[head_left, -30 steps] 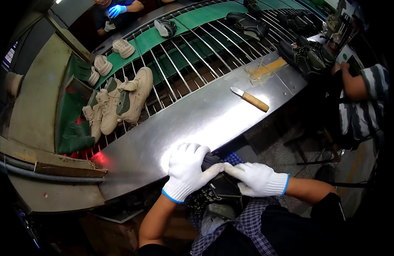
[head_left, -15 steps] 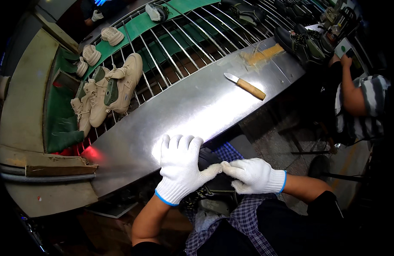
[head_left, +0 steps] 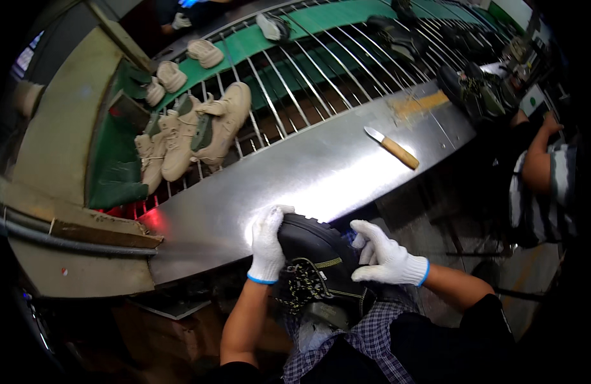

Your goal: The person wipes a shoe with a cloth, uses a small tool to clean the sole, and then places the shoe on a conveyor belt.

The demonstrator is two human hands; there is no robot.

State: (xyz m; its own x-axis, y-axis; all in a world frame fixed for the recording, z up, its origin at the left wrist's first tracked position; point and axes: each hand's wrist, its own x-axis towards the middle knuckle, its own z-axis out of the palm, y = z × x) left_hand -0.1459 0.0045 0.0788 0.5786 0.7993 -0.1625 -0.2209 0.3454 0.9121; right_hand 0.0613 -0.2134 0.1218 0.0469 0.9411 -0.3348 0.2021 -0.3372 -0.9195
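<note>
A black shoe (head_left: 316, 246) with yellow stitching and speckled black-and-yellow laces rests tilted on my lap, its toe at the front edge of the metal bench. My left hand (head_left: 268, 248), in a white knit glove with a blue cuff, is closed around the shoe's left side near the sole. To the right of the shoe, my gloved right hand (head_left: 388, 257) is held with thumb and fingers apart, and nothing shows in it. A knife (head_left: 392, 148) with a wooden handle and short blade lies on the bench, beyond both hands.
The metal bench (head_left: 244, 201) runs diagonally in front of me. Behind it, a rack of metal rollers (head_left: 276, 96) carries several beige shoes (head_left: 226, 121) at left and dark shoes (head_left: 478, 89) at right. A person in a striped shirt (head_left: 538, 192) works at the right.
My hands, together at the fingertips before, have parted. The left has taken hold of the shoe's side, and the right has moved off to the right. The view has shifted slightly.
</note>
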